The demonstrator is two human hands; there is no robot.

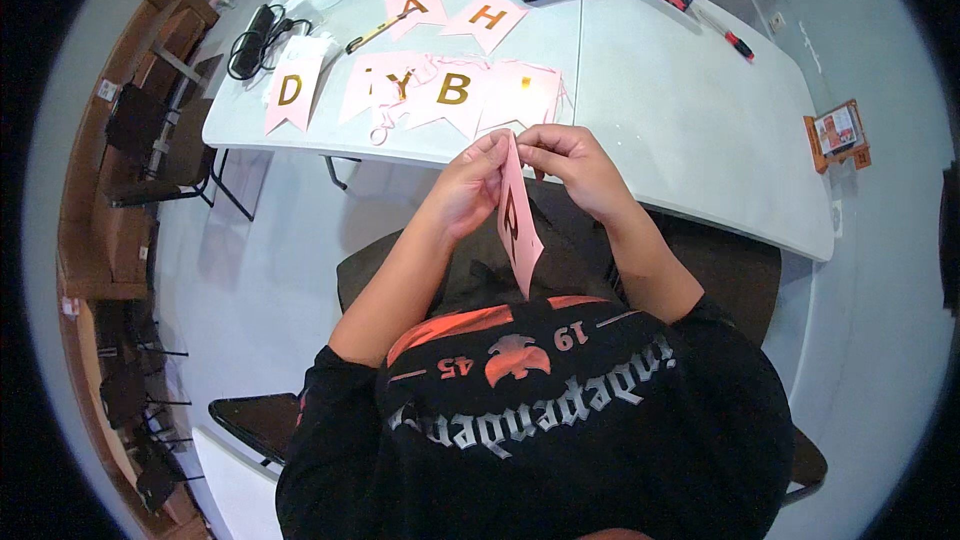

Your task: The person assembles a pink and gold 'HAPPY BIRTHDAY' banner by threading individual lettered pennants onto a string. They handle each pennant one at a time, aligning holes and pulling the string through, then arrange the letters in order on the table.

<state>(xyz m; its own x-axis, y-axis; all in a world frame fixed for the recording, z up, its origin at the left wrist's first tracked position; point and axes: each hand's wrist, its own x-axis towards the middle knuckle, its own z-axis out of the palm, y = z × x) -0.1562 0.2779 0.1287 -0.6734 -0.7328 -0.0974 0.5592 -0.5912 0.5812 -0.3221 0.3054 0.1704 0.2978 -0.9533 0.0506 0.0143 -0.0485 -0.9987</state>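
Holding pink pennant, frame center

Pinched by top edge in left grip and right grip, probably to keep it steady.

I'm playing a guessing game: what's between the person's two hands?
A pink pennant hangs between the left hand and the right hand, as the head view shows.

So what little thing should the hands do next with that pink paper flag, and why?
Maybe let the left hand steady the pink notched paper pennant while the right hand reaches for the thin pink ribbon. Both hands are at the pennant's top, and the ribbon lies loose over other pink paper pennants on the white table. I can't tell if either hand holds any.
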